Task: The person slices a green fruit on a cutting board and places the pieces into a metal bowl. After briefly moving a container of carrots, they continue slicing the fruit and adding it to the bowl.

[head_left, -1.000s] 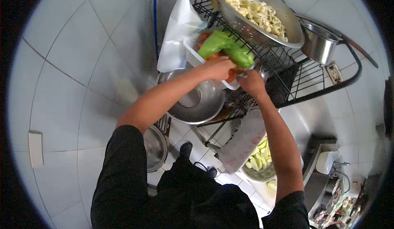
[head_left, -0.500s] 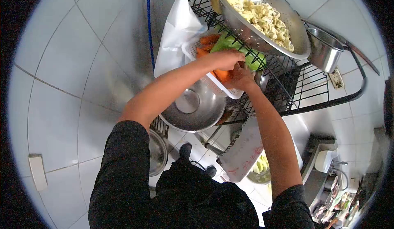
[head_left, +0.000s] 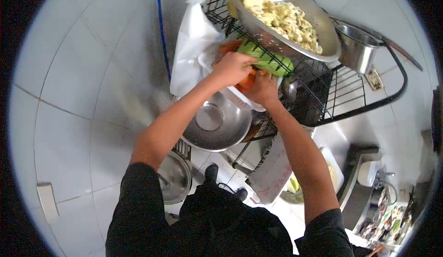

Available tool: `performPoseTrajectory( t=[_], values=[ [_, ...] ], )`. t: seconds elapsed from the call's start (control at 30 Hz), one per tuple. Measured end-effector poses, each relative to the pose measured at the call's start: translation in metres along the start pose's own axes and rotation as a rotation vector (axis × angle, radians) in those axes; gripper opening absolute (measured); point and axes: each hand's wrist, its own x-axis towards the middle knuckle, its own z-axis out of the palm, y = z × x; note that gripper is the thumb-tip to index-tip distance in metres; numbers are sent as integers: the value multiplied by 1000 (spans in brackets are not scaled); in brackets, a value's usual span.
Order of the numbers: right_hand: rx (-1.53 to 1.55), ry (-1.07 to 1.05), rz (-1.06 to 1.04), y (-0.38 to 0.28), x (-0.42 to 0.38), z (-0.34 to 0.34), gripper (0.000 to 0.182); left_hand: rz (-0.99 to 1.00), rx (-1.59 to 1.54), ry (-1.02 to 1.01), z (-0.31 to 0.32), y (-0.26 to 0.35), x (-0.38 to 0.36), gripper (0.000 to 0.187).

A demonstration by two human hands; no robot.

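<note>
A white plastic basket [head_left: 240, 98] sits on the rack and holds orange carrots [head_left: 247, 81]. Beside the carrots, partly behind the rack's wires, lies a long green vegetable [head_left: 273, 64] whose kind I cannot make out. My left hand [head_left: 232, 69] is over the carrots with its fingers bent; a fingertip points at the green vegetable, and whatever lies under the fingers is hidden. Lower and to the right, my right hand [head_left: 263, 89] reaches over the basket's near side, its fingers curled against a carrot. The two hands are apart.
Above stands a steel colander [head_left: 240, 12] of pale cauliflower-like pieces [head_left: 286, 22], beside a steel pot [head_left: 357, 49] on the black wire rack [head_left: 341, 95]. A white bag [head_left: 194, 49] leans left of the basket. Below are a steel bowl [head_left: 226, 135] and a lidded pan [head_left: 177, 178].
My left hand has moved left, away from my right hand, which it was touching. More of the green vegetable shows. The whole view has shifted slightly.
</note>
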Motion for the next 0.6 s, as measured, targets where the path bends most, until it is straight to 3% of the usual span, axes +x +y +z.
performPoseTrajectory(
  t=[0.03, 0.1, 0.13, 0.2, 0.23, 0.3, 0.37, 0.47, 0.53, 0.57, 0.6],
  values=[
    [-24, 133, -52, 4, -7, -14, 70, 22, -44, 54, 0, 1, -16, 32],
    [174, -166, 89, 11, -16, -43, 68, -16, -241, 134, -8, 16, -49, 32],
    [273, -293, 181, 16, -21, -65, 66, -78, -199, 138, -18, 28, -63, 34],
    [290, -281, 220, 18, -66, -106, 56, -96, -199, 235, -24, 36, -91, 36],
    [415, -284, 286, 20, -92, -135, 56, -301, -290, 202, -37, 57, -101, 38],
    [601, -260, 417, 43, -152, -174, 57, -252, -297, 310, -35, 22, -131, 37],
    [1089, -238, 652, 87, -236, -204, 58, -331, -329, 318, -48, 40, -149, 34],
    [1588, 286, 943, 118, -363, -236, 70, -367, -353, 363, -51, 23, -172, 33],
    [1540, 719, 1039, 148, -458, -233, 65, -401, -284, 377, -53, 19, -183, 33],
    [1494, 983, 1205, 157, -493, -237, 57, -398, -276, 375, -54, 24, -185, 32],
    [1619, 1153, 1215, 176, -534, -238, 45, -407, -257, 365, -52, 32, -184, 32]
  ],
)
